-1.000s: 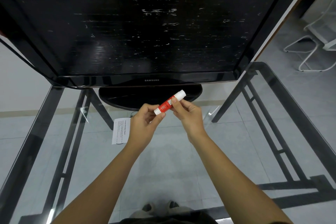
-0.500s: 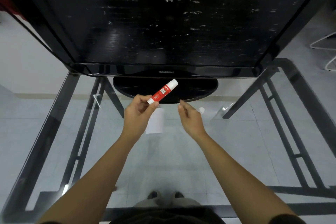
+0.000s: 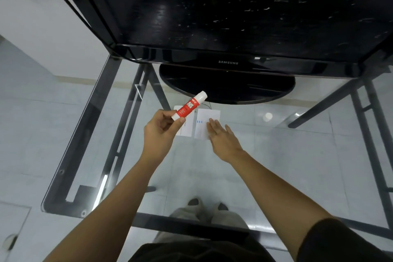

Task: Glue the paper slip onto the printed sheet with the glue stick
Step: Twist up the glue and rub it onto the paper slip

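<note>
My left hand (image 3: 161,132) holds a red and white glue stick (image 3: 190,106) by its lower end, tilted up to the right above the glass table. Two white papers lie side by side under it. The right paper (image 3: 205,118) bears small blue marks, and my right hand (image 3: 221,138) rests flat with its fingertips on it. The left paper (image 3: 188,128) is partly hidden by the glue stick and my left hand. A small white cap (image 3: 268,116) lies on the glass to the right.
A large black TV (image 3: 234,17) on an oval stand (image 3: 229,89) fills the far side of the glass table (image 3: 276,166), just beyond the papers. The table's dark metal frame and the tiled floor show through the glass.
My right hand let go of the glue stick and came down flat onto the right paper. A white cap now lies on the glass. My left hand keeps the stick.
</note>
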A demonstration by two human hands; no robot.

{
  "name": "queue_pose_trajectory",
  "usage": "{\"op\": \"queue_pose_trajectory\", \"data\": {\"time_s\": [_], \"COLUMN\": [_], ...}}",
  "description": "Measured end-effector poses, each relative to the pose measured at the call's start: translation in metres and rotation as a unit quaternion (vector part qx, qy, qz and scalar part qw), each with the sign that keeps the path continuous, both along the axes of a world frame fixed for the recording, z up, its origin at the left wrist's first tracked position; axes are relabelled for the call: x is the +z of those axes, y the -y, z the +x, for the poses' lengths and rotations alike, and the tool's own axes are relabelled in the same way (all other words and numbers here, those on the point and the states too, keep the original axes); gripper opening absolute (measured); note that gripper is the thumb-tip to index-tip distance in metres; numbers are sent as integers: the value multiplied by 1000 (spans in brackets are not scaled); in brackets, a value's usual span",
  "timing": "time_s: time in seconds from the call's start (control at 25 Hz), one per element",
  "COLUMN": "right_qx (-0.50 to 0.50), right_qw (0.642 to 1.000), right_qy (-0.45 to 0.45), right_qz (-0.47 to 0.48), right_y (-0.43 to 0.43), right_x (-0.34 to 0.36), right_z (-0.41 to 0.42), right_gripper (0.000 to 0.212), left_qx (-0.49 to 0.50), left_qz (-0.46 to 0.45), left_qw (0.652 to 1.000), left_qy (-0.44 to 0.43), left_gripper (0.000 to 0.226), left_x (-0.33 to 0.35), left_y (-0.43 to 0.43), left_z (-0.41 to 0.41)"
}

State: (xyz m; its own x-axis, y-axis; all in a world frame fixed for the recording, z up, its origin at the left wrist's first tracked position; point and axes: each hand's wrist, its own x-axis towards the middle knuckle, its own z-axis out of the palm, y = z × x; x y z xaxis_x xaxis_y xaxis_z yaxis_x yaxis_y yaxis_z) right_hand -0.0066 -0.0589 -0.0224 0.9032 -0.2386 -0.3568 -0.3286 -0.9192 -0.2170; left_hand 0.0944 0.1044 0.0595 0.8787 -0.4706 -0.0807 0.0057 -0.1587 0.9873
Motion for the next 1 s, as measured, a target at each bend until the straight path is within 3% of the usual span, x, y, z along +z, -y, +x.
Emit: {"op": "queue_pose_trajectory", "data": {"time_s": [0.48,0.8,1.0], "right_qx": [-40,-101,-136], "right_qw": [998,980,969], "right_qy": [41,155,189], "right_qz": [-9,75,81], "right_y": [13,18,16], "right_x": [-19,-31,-37], "right_z": [-79,-86,-90], "right_gripper": [55,48,45], "left_qx": [-51,-3,41], "left_qz": [41,-124,-144], "left_qw": [994,948,920], "left_qy": [-84,-292,-363], "left_gripper": [15,13,21], "left_x": [-40,-54,-62], "left_y": [27,39,47], "left_z": [-31,-31,-20]}}
